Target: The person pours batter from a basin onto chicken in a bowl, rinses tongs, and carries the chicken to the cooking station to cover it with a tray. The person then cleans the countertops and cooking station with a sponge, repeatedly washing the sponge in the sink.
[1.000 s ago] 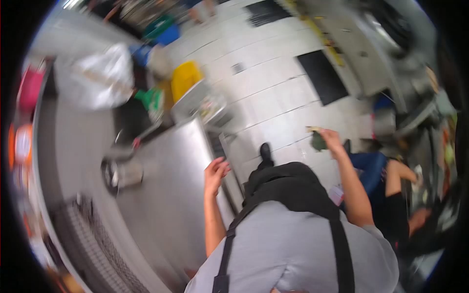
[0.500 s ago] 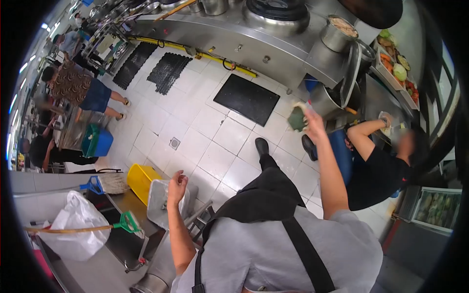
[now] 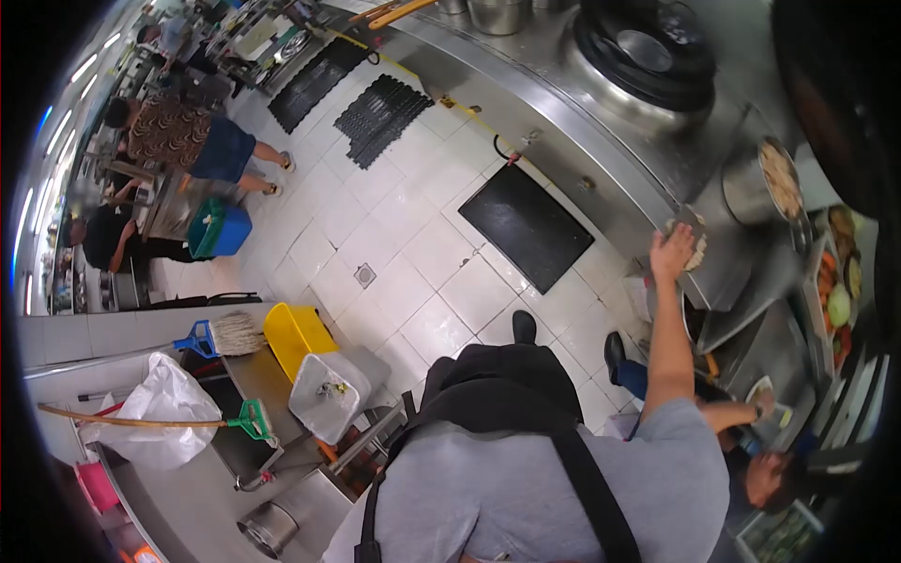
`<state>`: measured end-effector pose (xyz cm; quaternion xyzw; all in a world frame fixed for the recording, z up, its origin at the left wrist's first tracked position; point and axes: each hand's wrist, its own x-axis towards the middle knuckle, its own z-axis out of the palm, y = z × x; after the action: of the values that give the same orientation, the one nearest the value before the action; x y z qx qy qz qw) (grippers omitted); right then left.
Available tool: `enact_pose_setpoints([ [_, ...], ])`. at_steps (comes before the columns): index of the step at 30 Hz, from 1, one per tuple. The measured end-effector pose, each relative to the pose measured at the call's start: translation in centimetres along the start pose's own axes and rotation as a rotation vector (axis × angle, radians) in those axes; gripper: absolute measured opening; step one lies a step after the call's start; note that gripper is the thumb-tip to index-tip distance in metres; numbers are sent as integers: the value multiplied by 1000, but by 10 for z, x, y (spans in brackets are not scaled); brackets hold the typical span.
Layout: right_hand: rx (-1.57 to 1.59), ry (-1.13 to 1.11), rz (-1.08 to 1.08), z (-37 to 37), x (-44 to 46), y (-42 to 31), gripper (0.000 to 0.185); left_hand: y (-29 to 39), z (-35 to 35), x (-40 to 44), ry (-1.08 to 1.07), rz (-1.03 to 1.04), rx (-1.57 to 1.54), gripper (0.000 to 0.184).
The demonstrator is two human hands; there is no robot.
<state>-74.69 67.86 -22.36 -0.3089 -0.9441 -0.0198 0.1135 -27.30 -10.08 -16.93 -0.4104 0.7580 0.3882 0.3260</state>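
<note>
My right hand (image 3: 672, 253) reaches out to the edge of the steel stove counter (image 3: 638, 169). Its fingers lie over a dark and cream folded cloth (image 3: 693, 236), pressed against the counter's edge; the cloth's exact make is hard to see. Just beyond stands a steel pot of pale food (image 3: 774, 183). Further up the counter sits a large round burner with a black top (image 3: 648, 56). My left hand is out of the picture.
At right a co-worker's hand (image 3: 765, 403) is near a tray, beside a vegetable box (image 3: 831, 310). A black mat (image 3: 526, 228) lies on the tiles. At left are a yellow bin (image 3: 296, 338), a grey bin (image 3: 324, 399) and a mop (image 3: 235, 333). Other people stand far left.
My right hand has moved forward from above the floor to the counter's edge with the cloth. My left hand has dropped out of view. The view has shifted, and the co-worker appears lower.
</note>
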Motion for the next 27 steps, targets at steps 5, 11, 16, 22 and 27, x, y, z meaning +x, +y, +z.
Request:
enact_pose_setpoints([
  [5,205,-14,-347,-8,34,-188,78,94,26,24,3,63,-110,28],
  [11,314,-89,-518,-16,96,-333,68,228,-20,117,-7,111,-371,32],
  [16,288,-59,-393,-23,126,-367,64,289,-70,220,-9,-29,-508,36],
  [22,92,-14,-356,4,122,-395,72,326,-133,329,-124,34,-465,37],
  [27,53,1,-292,3,146,-483,77,426,-188,346,-42,-22,-503,38],
])
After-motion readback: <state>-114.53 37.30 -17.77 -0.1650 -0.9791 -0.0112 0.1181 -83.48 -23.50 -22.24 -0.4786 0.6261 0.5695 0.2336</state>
